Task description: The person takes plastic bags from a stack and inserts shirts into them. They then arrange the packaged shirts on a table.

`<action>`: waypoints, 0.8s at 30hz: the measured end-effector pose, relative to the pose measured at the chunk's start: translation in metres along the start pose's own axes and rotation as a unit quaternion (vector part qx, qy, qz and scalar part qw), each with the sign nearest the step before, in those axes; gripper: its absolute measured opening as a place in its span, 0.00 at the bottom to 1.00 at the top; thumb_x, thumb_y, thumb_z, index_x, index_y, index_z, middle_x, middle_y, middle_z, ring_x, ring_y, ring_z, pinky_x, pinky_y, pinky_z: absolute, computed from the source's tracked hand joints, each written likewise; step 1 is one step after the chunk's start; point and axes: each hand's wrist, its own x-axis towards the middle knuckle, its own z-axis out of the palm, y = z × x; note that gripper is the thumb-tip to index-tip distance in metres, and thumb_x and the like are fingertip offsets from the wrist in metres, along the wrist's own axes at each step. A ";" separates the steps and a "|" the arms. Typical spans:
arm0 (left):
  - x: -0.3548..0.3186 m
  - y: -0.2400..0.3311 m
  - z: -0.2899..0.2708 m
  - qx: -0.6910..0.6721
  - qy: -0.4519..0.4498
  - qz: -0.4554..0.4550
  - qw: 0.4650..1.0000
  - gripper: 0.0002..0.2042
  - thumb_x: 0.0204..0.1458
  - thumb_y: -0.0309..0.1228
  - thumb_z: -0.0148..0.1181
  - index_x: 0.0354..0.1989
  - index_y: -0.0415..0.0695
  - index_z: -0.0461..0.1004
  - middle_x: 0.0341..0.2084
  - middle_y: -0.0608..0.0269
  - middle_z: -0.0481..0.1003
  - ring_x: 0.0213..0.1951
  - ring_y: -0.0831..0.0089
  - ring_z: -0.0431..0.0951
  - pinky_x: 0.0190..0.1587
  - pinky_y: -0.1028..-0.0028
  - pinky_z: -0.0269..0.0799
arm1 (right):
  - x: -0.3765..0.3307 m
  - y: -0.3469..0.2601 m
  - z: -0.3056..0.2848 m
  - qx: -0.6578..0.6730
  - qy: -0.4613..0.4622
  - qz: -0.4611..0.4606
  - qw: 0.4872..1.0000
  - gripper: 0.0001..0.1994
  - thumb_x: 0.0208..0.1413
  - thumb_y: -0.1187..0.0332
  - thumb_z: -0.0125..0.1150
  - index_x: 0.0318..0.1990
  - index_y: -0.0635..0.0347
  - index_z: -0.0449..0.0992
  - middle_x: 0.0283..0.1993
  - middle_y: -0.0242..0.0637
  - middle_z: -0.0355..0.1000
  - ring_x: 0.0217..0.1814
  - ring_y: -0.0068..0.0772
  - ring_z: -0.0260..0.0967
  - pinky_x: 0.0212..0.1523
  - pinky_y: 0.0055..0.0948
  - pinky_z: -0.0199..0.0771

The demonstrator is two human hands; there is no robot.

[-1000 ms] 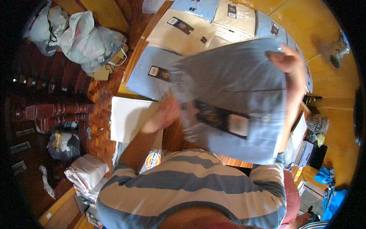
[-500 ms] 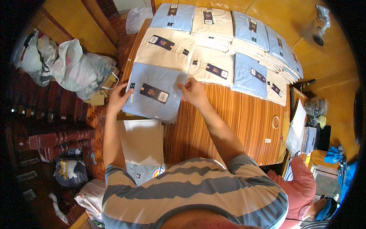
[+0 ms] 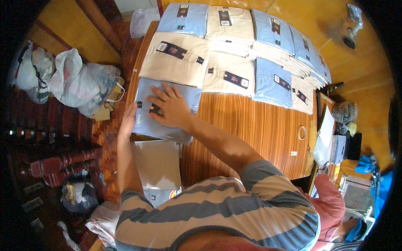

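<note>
A folded light-blue shirt in a clear plastic bag point(image 3: 184, 129) lies at the near left corner of the table, jutting past its front edge. My right hand point(image 3: 171, 108) rests flat on it with fingers spread, covering much of its dark hang tag. Along the bag's left edge, my left hand point(image 3: 130, 119) stands with its fingers stretched out and touches the side. Just beyond lies a bagged cream shirt point(image 3: 167, 67), and to the right of that another cream shirt point(image 3: 226, 85) with a dark tag.
Stacks of bagged blue shirts point(image 3: 274, 37) and cream shirts fill the far side of the wooden table point(image 3: 238, 134). A tape ring point(image 3: 302, 132) lies at the right. Stuffed plastic bags point(image 3: 81, 81) stand on the left. A person in a red top point(image 3: 324, 205) is at the lower right.
My right hand has moved left from the bag's right edge onto its top and spread flat. My left hand's fingers have straightened along the left edge. The view has shifted slightly.
</note>
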 end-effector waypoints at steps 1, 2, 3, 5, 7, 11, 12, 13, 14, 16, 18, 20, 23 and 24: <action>-0.002 -0.004 -0.001 0.006 0.004 0.004 1.000 0.32 0.70 0.49 0.48 0.68 0.29 0.64 0.68 0.47 0.67 0.70 0.62 0.63 0.72 0.71 0.52 | 0.000 -0.001 0.001 -0.004 -0.004 0.001 1.000 0.31 0.60 0.40 0.55 0.66 0.43 0.73 0.77 0.42 0.58 0.80 0.61 0.47 0.76 0.63 0.45; -0.001 -0.006 -0.001 0.011 0.007 0.007 1.000 0.32 0.70 0.49 0.49 0.68 0.29 0.64 0.68 0.47 0.67 0.70 0.62 0.63 0.72 0.71 0.51 | 0.000 -0.002 0.001 -0.008 -0.009 0.002 1.000 0.31 0.60 0.40 0.55 0.66 0.43 0.73 0.76 0.42 0.59 0.80 0.61 0.47 0.76 0.62 0.45; 0.000 -0.008 -0.003 0.018 0.011 0.011 1.000 0.32 0.70 0.49 0.49 0.68 0.28 0.64 0.68 0.47 0.66 0.70 0.62 0.63 0.73 0.71 0.51 | -0.001 -0.003 0.002 -0.010 -0.001 0.001 1.000 0.31 0.60 0.40 0.55 0.66 0.43 0.73 0.76 0.42 0.59 0.80 0.61 0.48 0.76 0.62 0.45; -0.005 0.007 0.006 0.023 0.010 -0.004 1.000 0.32 0.70 0.49 0.49 0.67 0.29 0.65 0.68 0.47 0.67 0.70 0.62 0.64 0.72 0.70 0.51 | -0.004 0.001 0.006 -0.014 0.014 0.000 1.000 0.31 0.60 0.40 0.56 0.66 0.42 0.73 0.76 0.42 0.59 0.80 0.61 0.48 0.76 0.63 0.45; -0.008 0.009 0.007 0.061 0.020 0.009 0.998 0.32 0.71 0.50 0.46 0.66 0.30 0.66 0.66 0.48 0.69 0.68 0.62 0.66 0.71 0.71 0.54 | -0.005 -0.001 0.005 -0.019 0.018 0.000 1.000 0.31 0.59 0.40 0.56 0.66 0.42 0.73 0.76 0.42 0.60 0.79 0.60 0.49 0.76 0.63 0.45; -0.005 -0.015 0.002 0.056 0.044 0.010 0.997 0.31 0.71 0.49 0.45 0.67 0.29 0.66 0.63 0.49 0.71 0.65 0.64 0.68 0.70 0.71 0.56 | -0.003 -0.005 0.007 -0.009 0.020 -0.005 1.000 0.30 0.58 0.41 0.58 0.65 0.42 0.74 0.75 0.41 0.60 0.78 0.59 0.51 0.75 0.63 0.47; -0.005 -0.014 0.003 0.042 0.031 0.015 0.999 0.31 0.71 0.49 0.45 0.67 0.29 0.66 0.63 0.49 0.72 0.65 0.64 0.68 0.70 0.71 0.56 | -0.003 -0.004 0.008 -0.010 0.021 -0.007 1.000 0.30 0.58 0.42 0.58 0.64 0.42 0.75 0.75 0.41 0.61 0.78 0.59 0.52 0.75 0.63 0.47; -0.005 -0.013 0.003 0.029 0.018 0.021 0.999 0.31 0.72 0.49 0.45 0.67 0.29 0.65 0.63 0.50 0.72 0.65 0.65 0.69 0.69 0.71 0.56 | -0.003 -0.004 0.008 -0.012 0.022 -0.009 1.000 0.29 0.57 0.42 0.59 0.64 0.42 0.75 0.75 0.41 0.61 0.78 0.59 0.52 0.75 0.62 0.47; -0.006 -0.012 0.003 0.015 0.006 0.026 1.000 0.31 0.72 0.48 0.45 0.67 0.29 0.65 0.63 0.50 0.72 0.64 0.66 0.69 0.69 0.71 0.56 | -0.003 -0.004 0.008 -0.013 0.023 -0.010 1.000 0.29 0.57 0.42 0.59 0.63 0.42 0.76 0.75 0.41 0.61 0.78 0.59 0.52 0.75 0.62 0.48; -0.009 0.001 0.008 0.027 0.007 0.024 0.999 0.31 0.72 0.48 0.45 0.67 0.29 0.65 0.63 0.51 0.72 0.65 0.66 0.68 0.69 0.71 0.56 | -0.003 -0.002 0.009 -0.012 0.028 -0.007 1.000 0.29 0.57 0.41 0.59 0.62 0.43 0.76 0.75 0.41 0.61 0.77 0.59 0.53 0.75 0.62 0.48; -0.010 0.001 0.009 0.040 0.011 0.020 0.999 0.31 0.72 0.48 0.44 0.67 0.29 0.65 0.63 0.51 0.72 0.65 0.66 0.68 0.69 0.71 0.56 | -0.003 -0.001 0.010 -0.012 0.031 -0.006 0.999 0.29 0.56 0.41 0.59 0.62 0.43 0.77 0.74 0.41 0.62 0.77 0.59 0.53 0.75 0.62 0.48; -0.009 -0.002 0.007 0.052 0.016 0.012 0.998 0.31 0.72 0.48 0.44 0.67 0.29 0.65 0.63 0.51 0.72 0.65 0.66 0.68 0.70 0.71 0.56 | -0.003 -0.002 0.012 -0.014 0.033 -0.009 0.999 0.29 0.56 0.41 0.60 0.62 0.42 0.76 0.74 0.41 0.62 0.77 0.58 0.53 0.75 0.62 0.48; -0.011 0.005 0.012 0.081 0.027 0.002 0.996 0.31 0.72 0.48 0.43 0.68 0.30 0.64 0.63 0.50 0.72 0.65 0.67 0.68 0.70 0.71 0.56 | -0.004 0.003 0.017 -0.015 0.029 -0.005 0.999 0.30 0.56 0.41 0.60 0.63 0.42 0.76 0.74 0.40 0.62 0.77 0.58 0.53 0.75 0.62 0.47; -0.011 0.004 0.011 0.080 0.024 0.008 0.997 0.30 0.72 0.48 0.43 0.68 0.31 0.64 0.63 0.51 0.72 0.65 0.67 0.68 0.70 0.71 0.56 | -0.004 0.003 0.018 -0.014 0.028 -0.005 0.999 0.30 0.56 0.41 0.60 0.63 0.41 0.76 0.74 0.40 0.63 0.77 0.58 0.53 0.75 0.62 0.47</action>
